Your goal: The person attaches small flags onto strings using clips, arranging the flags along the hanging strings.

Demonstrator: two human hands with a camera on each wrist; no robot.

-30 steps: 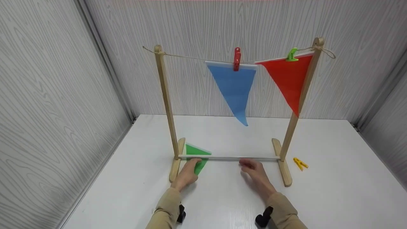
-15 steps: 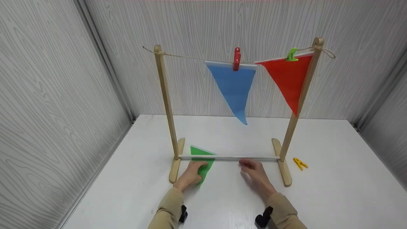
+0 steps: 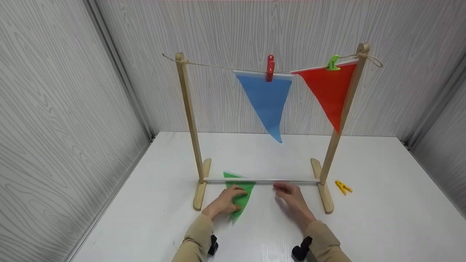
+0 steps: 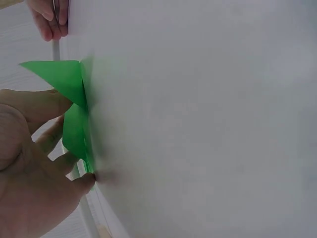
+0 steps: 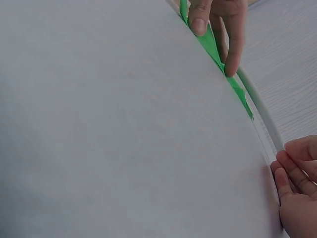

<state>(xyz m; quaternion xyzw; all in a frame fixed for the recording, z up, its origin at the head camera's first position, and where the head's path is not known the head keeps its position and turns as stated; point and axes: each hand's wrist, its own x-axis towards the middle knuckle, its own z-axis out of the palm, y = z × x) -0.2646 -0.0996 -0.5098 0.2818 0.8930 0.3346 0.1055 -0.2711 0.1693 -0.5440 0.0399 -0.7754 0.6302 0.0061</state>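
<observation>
Pennant (image 3: 243,201), green, lies on the white table (image 3: 364,225), its upper edge passing beneath the crossbar (image 3: 284,180) between 2 wooden posts. The left hand (image 3: 226,202) reaches forward, back uppermost; thumb and fingers are spread, touching the pennant without closing round it. The right hand (image 3: 292,198) rests near the crossbar, fingers loosely curled and holding nothing.

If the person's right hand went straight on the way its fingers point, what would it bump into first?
Probably the long, thin white rod between the two tan wooden posts: in the head view it lies just ahead of the right hand. Whether the fingertips touch it is unclear.
</observation>
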